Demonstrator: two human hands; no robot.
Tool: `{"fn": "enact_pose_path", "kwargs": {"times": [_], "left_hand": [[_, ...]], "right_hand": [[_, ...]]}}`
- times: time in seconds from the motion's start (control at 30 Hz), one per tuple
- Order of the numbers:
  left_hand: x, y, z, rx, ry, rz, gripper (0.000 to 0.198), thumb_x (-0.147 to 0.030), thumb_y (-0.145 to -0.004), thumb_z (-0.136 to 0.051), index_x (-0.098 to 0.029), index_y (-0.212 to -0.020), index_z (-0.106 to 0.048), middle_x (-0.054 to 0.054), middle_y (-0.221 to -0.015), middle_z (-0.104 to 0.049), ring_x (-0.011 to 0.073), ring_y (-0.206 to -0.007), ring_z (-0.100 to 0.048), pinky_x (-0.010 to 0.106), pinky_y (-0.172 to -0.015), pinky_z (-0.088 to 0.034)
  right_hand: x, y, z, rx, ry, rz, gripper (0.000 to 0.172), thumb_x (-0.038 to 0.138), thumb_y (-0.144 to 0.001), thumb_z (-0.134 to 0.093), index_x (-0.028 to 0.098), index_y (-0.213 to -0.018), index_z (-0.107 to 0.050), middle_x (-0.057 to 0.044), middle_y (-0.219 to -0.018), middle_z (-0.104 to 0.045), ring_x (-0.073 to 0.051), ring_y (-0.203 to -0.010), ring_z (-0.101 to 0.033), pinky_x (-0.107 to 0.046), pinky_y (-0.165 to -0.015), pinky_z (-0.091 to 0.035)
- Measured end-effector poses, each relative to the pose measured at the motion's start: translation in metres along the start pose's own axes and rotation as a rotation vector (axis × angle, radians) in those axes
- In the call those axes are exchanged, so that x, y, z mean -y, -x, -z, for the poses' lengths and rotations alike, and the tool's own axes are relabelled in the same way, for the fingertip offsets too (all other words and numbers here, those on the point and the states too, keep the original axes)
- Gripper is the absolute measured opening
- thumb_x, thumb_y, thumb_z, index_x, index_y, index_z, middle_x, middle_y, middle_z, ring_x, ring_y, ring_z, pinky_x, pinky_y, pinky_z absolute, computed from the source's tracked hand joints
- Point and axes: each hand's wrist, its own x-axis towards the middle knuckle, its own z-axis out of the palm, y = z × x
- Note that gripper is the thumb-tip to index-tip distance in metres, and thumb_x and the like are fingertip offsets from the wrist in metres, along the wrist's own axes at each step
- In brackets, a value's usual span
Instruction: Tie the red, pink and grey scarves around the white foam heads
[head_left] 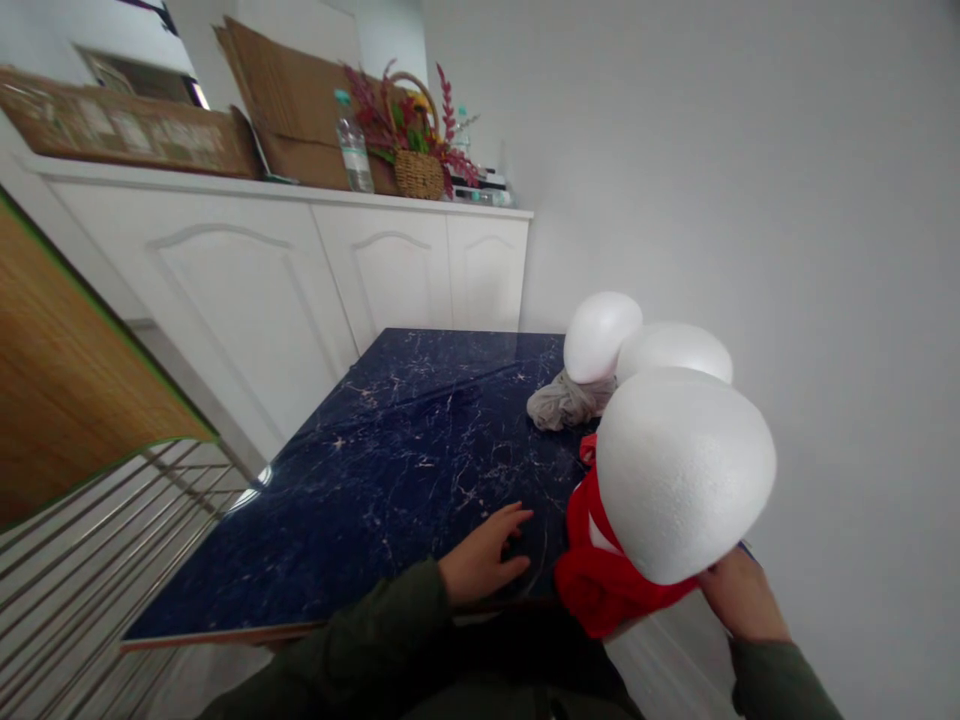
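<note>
A big white foam head form (682, 470), smooth and rounded on top, stands at the table's right front with red cloth (600, 590) around its lower part. My right hand (742, 597) is at the far side of this form, touching it low down near the red cloth; its fingers are mostly hidden. To the left of the cloth, my left hand (484, 560) hovers or rests by the table's front edge, fingers spread and holding nothing. Behind stand a second white form (675, 345), partly covered, and a third white form (600, 335), beside crumpled grey cloth or netting (566, 400).
The dark blue marbled table (405, 460) meets a pale wall on the right. A metal rack (112, 560) and a wooden board (67, 380) flank it at left. White cabinets (225, 270) behind carry cardboard boxes (292, 100), a water bottle (354, 150) and a flower basket (418, 175).
</note>
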Motion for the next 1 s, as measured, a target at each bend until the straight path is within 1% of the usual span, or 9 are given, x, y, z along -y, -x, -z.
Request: {"fn": "enact_pose_path", "kwargs": {"times": [0.1, 0.17, 0.27, 0.43, 0.53, 0.6, 0.7, 0.8, 1.0], "left_hand": [[0.019, 0.008, 0.043, 0.013, -0.081, 0.047, 0.048, -0.027, -0.073, -0.052, -0.018, -0.12, -0.046, 0.009, -0.11, -0.055, 0.0163, -0.089, -0.055, 0.029, -0.076, -0.044], [0.032, 0.007, 0.068, 0.041, -0.103, 0.063, 0.043, -0.031, -0.074, -0.052, -0.018, -0.115, -0.05, 0.007, -0.096, -0.061, 0.0149, -0.08, -0.056, 0.028, -0.073, -0.044], [0.051, -0.004, 0.093, 0.075, 0.051, 0.103, 0.04, -0.032, -0.071, -0.056, -0.016, -0.108, -0.053, 0.007, -0.097, -0.062, 0.0139, -0.076, -0.057, 0.027, -0.069, -0.044], [0.074, -0.019, 0.107, -0.038, 0.587, 0.319, 0.041, -0.035, -0.067, -0.061, -0.015, -0.099, -0.048, 0.008, -0.094, -0.061, 0.0108, -0.067, -0.058, 0.024, -0.059, -0.044], [0.08, -0.019, 0.107, -0.062, 0.761, 0.309, 0.042, -0.035, -0.062, -0.067, -0.014, -0.094, -0.049, 0.006, -0.091, -0.061, 0.0103, -0.069, -0.059, 0.024, -0.063, -0.045], [0.082, -0.017, 0.106, -0.034, 0.766, 0.293, 0.041, -0.034, -0.06, -0.07, -0.013, -0.09, -0.051, 0.006, -0.088, -0.062, 0.0108, -0.07, -0.059, 0.025, -0.065, -0.045], [0.083, -0.016, 0.104, -0.025, 0.728, 0.293, 0.038, -0.033, -0.06, -0.07, -0.013, -0.087, -0.053, 0.006, -0.086, -0.062, 0.0117, -0.072, -0.06, 0.025, -0.066, -0.045], [0.082, -0.016, 0.104, -0.021, 0.681, 0.286, 0.035, -0.031, -0.062, -0.069, -0.013, -0.086, -0.054, 0.006, -0.086, -0.062, 0.0109, -0.07, -0.06, 0.025, -0.065, -0.045], [0.081, -0.013, 0.101, -0.015, 0.584, 0.215, 0.028, -0.029, -0.065, -0.065, -0.012, -0.085, -0.054, 0.005, -0.084, -0.061, 0.0106, -0.07, -0.059, 0.023, -0.061, -0.044]], "right_hand": [[-0.01, 0.008, 0.023, 0.238, 0.015, -0.078, 0.029, 0.04, -0.072, -0.045, 0.018, -0.067, -0.063, -0.009, -0.069, -0.062, -0.023, -0.066, -0.059, -0.032, -0.058, -0.042], [-0.011, 0.013, 0.035, 0.35, 0.027, -0.093, 0.031, 0.042, -0.073, -0.045, 0.019, -0.059, -0.061, -0.008, -0.062, -0.06, -0.022, -0.06, -0.058, -0.031, -0.054, -0.039], [0.01, 0.026, 0.049, 0.435, 0.043, -0.06, 0.025, 0.036, -0.071, -0.048, 0.019, -0.055, -0.057, -0.006, -0.058, -0.059, -0.02, -0.055, -0.055, -0.031, -0.053, -0.036], [0.1, 0.054, 0.08, 0.87, -0.308, 0.297, 0.015, 0.027, -0.072, -0.05, 0.023, -0.064, -0.062, -0.003, -0.067, -0.061, -0.015, -0.058, -0.053, -0.025, -0.051, -0.035], [0.169, 0.047, 0.073, 1.018, -0.62, 0.453, 0.012, 0.024, -0.071, -0.055, 0.022, -0.078, -0.064, -0.002, -0.08, -0.062, -0.014, -0.069, -0.054, -0.022, -0.056, -0.038], [0.211, 0.029, 0.045, 1.006, -0.832, 0.465, 0.011, 0.027, -0.072, -0.055, 0.017, -0.071, -0.06, 0.0, -0.066, -0.057, -0.011, -0.058, -0.049, -0.02, -0.051, -0.036], [0.261, -0.002, -0.016, 0.731, -1.034, 0.375, 0.018, 0.029, -0.076, -0.049, 0.015, -0.065, -0.051, 0.002, -0.059, -0.05, -0.009, -0.055, -0.045, -0.021, -0.055, -0.036], [0.292, -0.015, -0.06, 0.66, -0.935, 0.353, 0.017, 0.028, -0.078, -0.047, 0.015, -0.068, -0.051, 0.001, -0.061, -0.052, -0.01, -0.055, -0.046, -0.022, -0.055, -0.035], [0.3, 0.004, -0.068, 0.403, -0.539, 0.682, 0.005, 0.02, -0.076, -0.052, 0.018, -0.073, -0.056, 0.0, -0.072, -0.055, -0.013, -0.07, -0.049, -0.024, -0.066, -0.034]]}}
